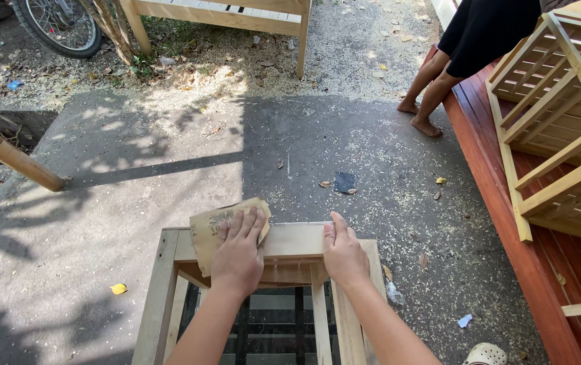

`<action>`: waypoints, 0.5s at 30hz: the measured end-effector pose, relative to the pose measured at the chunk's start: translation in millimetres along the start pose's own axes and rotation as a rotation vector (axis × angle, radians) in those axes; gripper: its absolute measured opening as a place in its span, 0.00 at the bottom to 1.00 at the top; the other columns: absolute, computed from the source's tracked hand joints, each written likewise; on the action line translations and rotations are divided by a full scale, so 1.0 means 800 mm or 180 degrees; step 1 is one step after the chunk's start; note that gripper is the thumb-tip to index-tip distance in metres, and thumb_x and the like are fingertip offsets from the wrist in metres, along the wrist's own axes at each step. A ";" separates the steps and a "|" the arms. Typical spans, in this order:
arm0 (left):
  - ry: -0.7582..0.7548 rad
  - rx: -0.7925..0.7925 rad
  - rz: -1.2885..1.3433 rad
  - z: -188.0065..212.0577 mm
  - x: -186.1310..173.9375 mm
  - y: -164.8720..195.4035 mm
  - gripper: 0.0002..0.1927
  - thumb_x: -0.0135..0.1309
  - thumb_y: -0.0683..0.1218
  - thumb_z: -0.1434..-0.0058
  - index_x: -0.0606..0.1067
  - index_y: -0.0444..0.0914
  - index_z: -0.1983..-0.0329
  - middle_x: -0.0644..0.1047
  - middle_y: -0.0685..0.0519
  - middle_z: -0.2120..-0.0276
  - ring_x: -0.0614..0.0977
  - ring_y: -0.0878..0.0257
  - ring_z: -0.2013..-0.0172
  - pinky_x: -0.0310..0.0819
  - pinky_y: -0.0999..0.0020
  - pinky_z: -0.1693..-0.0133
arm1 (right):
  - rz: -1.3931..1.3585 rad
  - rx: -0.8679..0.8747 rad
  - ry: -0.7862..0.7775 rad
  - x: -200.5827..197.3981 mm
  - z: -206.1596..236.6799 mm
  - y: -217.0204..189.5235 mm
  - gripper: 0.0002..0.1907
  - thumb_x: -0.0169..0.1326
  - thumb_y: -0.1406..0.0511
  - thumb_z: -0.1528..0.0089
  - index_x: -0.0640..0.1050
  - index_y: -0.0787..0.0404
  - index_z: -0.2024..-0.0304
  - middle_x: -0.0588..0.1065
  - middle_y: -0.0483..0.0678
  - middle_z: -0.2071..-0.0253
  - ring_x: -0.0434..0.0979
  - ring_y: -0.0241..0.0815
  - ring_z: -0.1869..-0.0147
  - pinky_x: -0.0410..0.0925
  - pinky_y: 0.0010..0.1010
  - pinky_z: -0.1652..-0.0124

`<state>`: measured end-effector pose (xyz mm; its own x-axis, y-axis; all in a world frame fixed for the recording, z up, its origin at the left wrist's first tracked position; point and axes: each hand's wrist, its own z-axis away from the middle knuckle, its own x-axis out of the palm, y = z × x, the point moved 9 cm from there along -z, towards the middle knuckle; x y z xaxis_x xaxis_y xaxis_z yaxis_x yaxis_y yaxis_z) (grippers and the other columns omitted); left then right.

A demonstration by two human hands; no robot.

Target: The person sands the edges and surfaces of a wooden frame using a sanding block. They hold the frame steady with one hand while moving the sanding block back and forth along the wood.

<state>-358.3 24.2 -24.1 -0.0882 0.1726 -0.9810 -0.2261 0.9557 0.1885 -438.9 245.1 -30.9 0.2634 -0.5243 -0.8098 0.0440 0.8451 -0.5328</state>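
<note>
My left hand presses flat on a sheet of tan sandpaper, which lies on the top rail of a bare wooden frame. The paper's far edge curls up past my fingers. My right hand rests just to the right on the same rail, fingers over its far edge and thumb on top. Both forearms reach up from the bottom of the view. Below the rail, the frame's slats and legs run down out of sight.
Sawdust covers the concrete ground. A dark scrap lies ahead. Another person's bare legs stand beside a red wooden deck holding a slatted wooden rack. A bicycle wheel, a bench and a leaning pole lie further off.
</note>
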 end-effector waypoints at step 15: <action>0.0167 -0.0463 0.0028 0.024 0.004 -0.103 0.29 0.30 0.55 0.28 0.52 0.50 0.24 0.50 0.61 0.24 0.48 0.60 0.26 0.34 0.59 0.28 | 0.1545 -0.1429 0.0872 -0.006 0.020 -0.058 0.31 0.29 0.46 0.31 0.56 0.48 0.29 0.60 0.56 0.28 0.59 0.60 0.26 0.57 0.54 0.35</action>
<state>-321.2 -49.8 -43.5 -0.1405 0.1646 -0.9763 -0.3630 0.9089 0.2054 -427.0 209.9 1.9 -0.1013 -0.1573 -0.9823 -0.4331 0.8959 -0.0987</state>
